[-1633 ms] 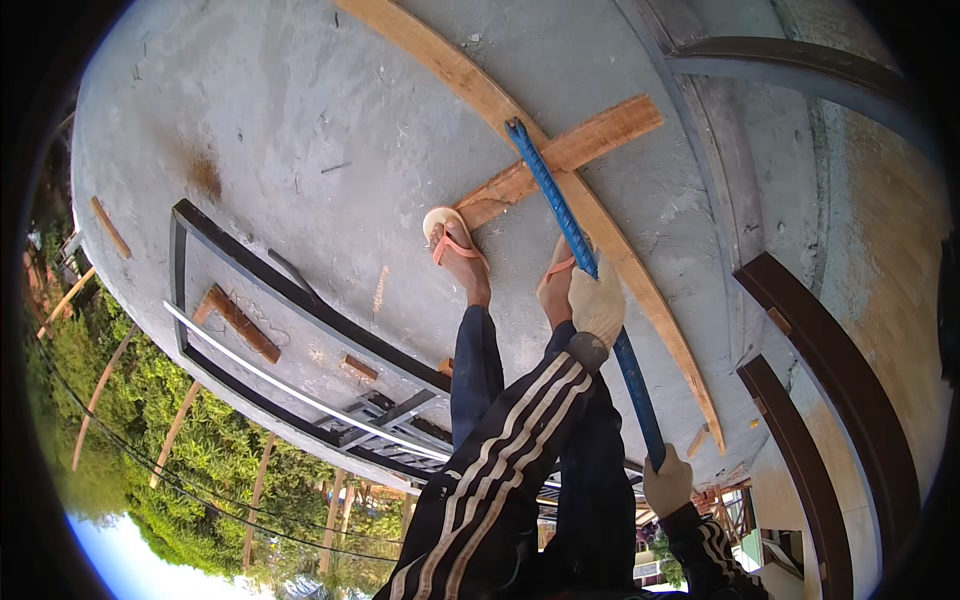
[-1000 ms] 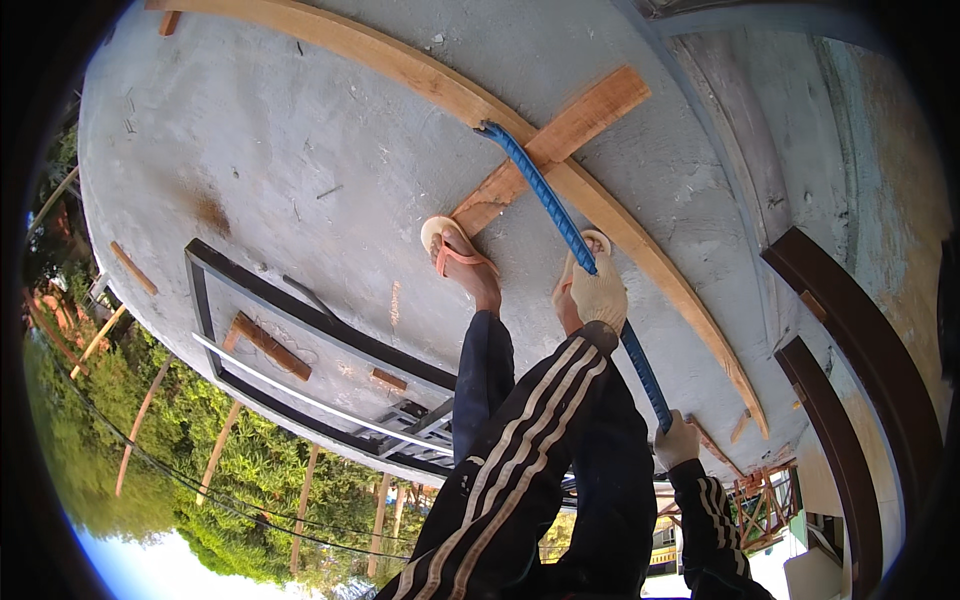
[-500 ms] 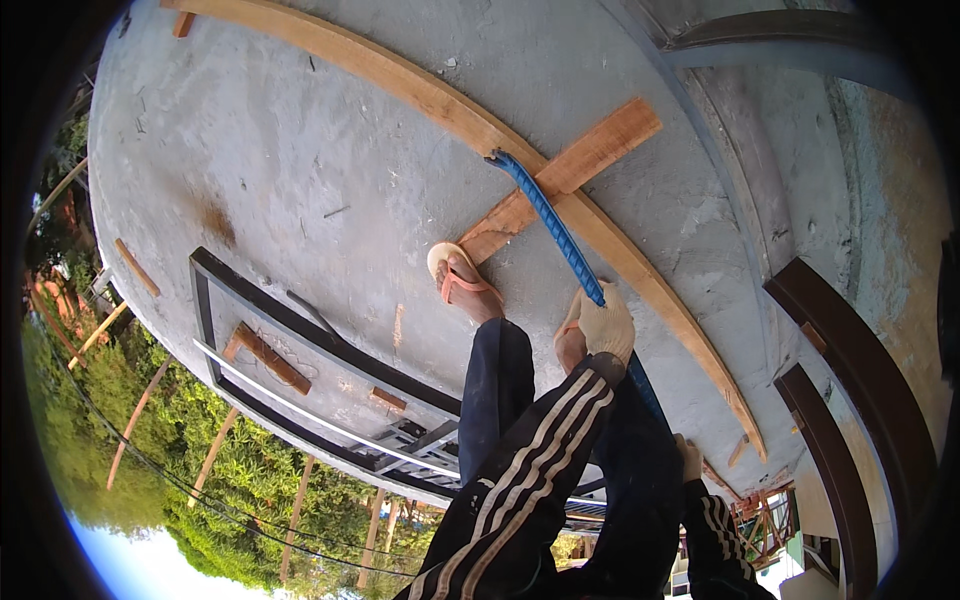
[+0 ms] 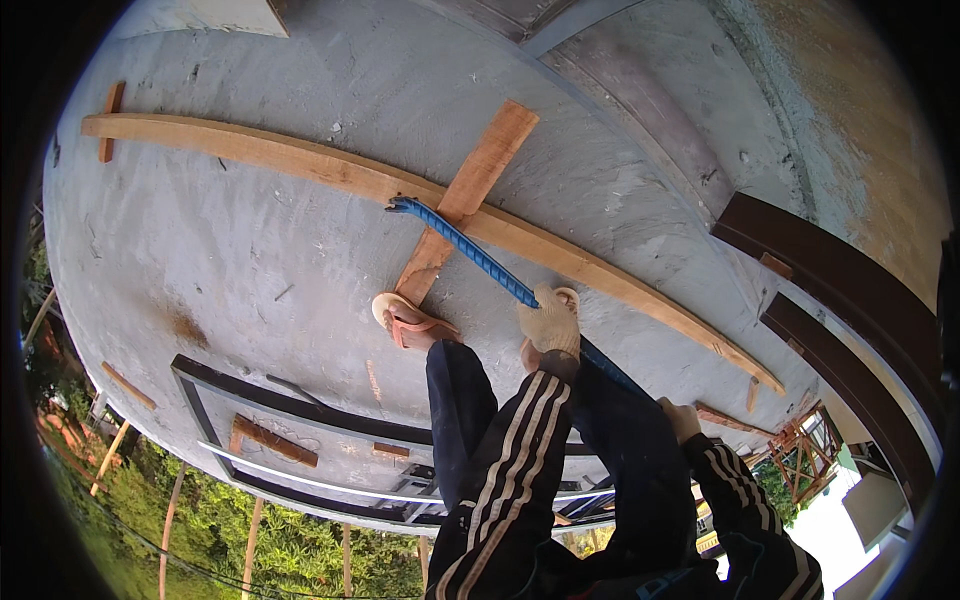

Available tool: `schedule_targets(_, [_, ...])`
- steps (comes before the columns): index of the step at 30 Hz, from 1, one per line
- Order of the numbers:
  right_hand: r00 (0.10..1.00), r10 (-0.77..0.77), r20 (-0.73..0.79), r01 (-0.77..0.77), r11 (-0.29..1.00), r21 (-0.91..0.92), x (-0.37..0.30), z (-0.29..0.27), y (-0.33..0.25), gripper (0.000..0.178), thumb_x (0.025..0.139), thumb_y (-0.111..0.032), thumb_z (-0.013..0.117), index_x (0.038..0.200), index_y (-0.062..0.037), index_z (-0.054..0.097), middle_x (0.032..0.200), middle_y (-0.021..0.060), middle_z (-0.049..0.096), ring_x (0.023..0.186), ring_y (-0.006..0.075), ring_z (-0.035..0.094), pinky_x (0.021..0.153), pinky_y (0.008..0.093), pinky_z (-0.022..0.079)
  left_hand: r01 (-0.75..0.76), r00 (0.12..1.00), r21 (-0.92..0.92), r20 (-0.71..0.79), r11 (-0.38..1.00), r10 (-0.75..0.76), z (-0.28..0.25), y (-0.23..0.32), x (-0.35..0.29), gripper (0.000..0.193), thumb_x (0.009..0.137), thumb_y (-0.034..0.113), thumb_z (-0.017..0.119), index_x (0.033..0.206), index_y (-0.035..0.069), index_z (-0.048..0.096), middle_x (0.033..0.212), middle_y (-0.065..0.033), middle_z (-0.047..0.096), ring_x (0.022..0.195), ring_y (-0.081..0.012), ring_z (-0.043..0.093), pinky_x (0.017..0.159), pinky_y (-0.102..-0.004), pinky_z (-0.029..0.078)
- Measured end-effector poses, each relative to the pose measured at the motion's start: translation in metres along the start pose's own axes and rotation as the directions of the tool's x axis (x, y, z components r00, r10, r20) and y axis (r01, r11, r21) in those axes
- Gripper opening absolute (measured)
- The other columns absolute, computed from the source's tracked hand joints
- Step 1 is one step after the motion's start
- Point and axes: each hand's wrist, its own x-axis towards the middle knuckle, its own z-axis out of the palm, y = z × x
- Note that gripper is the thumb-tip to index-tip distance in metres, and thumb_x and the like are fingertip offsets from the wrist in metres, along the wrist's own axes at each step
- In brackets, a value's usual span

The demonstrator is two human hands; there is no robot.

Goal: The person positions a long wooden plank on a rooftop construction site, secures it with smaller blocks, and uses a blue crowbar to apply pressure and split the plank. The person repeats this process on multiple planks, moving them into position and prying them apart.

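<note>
A long blue ribbed crowbar (image 4: pixel 480 262) slants across the timber, its claw end by the near edge of a long wooden batten (image 4: pixel 290 167). My left hand (image 4: pixel 550 320), in a cream knit glove, is wrapped round the bar's middle. Farther down its shaft, beside my right leg, my right hand (image 4: pixel 681 420) grips the lower part; its fingers are partly hidden. A short board (image 4: pixel 492 155) crosses the batten. My left foot (image 4: pixel 418 327), in a flip-flop, presses on that board's near end.
A black metal frame (image 4: pixel 330 408) lies on the concrete floor (image 4: pixel 300 260) at the left, with wood scraps inside it. Dark brown beams (image 4: pixel 830 280) stand at the right. A small wooden block (image 4: pixel 111 120) crosses the batten's far left end. Greenery and poles border the floor's edge.
My view has turned, so the batten lies flatter across the picture and more of my right arm shows. Both hands keep hold of the crowbar, whose claw stays near the crossing.
</note>
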Motion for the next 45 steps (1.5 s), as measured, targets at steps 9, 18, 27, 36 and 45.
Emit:
schedule_targets(9, [0.997,-0.024,-0.068,0.016,0.992,-0.123,0.036,0.007,0.011,0.02,0.089,-0.028,0.063,0.101,-0.0124,0.061,0.074,0.0165,0.07,0.073,0.0404,0.07,0.069,0.0526,0.053,-0.047,0.998,0.078,-0.025,0.996,0.05,0.014,-0.003,0.002,0.02,0.099,0.021,0.05,0.092,0.003,0.047,0.064,-0.0082,0.05,0.049,-0.0208,0.058,0.042,-0.0325,0.048])
schedule_targets(18, [0.983,-0.104,-0.149,0.08,0.983,-0.163,0.113,0.024,0.048,0.018,0.086,-0.02,0.063,0.101,-0.0122,0.063,0.079,0.0138,0.071,0.074,0.0365,0.07,0.071,0.0503,0.054,0.087,0.995,-0.087,0.06,0.992,-0.082,0.018,-0.071,0.054,0.034,0.102,0.033,0.054,0.104,-0.001,0.054,0.076,-0.0142,0.061,0.058,-0.022,0.059,0.053,-0.0337,0.048])
schedule_targets(27, [0.947,-0.024,-0.319,0.0,0.997,-0.077,0.178,0.004,0.047,0.015,0.085,-0.015,0.069,0.1,-0.0125,0.069,0.087,0.0147,0.072,0.089,0.0362,0.07,0.081,0.0488,0.053,-0.134,0.958,-0.163,0.23,0.978,0.169,0.011,-0.03,0.039,0.025,0.101,0.024,0.06,0.113,0.002,0.056,0.084,-0.0078,0.061,0.073,-0.0175,0.061,0.07,-0.0341,0.05])
schedule_targets(36, [0.994,-0.065,0.09,0.074,0.993,-0.091,0.061,-0.005,-0.049,0.037,0.083,-0.032,0.073,0.114,-0.0124,0.067,0.084,0.0178,0.072,0.086,0.0387,0.07,0.08,0.0498,0.054,-0.057,0.989,-0.051,0.135,0.997,0.063,-0.088,0.012,0.019,0.024,0.094,0.023,0.068,0.094,0.006,0.051,0.072,-0.0051,0.052,0.059,-0.0214,0.06,0.057,-0.0397,0.055])
schedule_targets(45, [0.956,-0.282,0.078,0.251,0.928,0.274,0.026,0.007,-0.137,0.041,0.078,-0.039,0.069,0.103,-0.0064,0.073,0.087,0.0242,0.072,0.086,0.0413,0.07,0.079,0.0495,0.055,0.022,0.981,-0.078,0.193,0.997,-0.006,-0.169,0.04,-0.026,0.025,0.096,0.026,0.069,0.099,0.004,0.057,0.078,-0.0069,0.061,0.061,-0.0218,0.061,0.063,-0.0372,0.054])
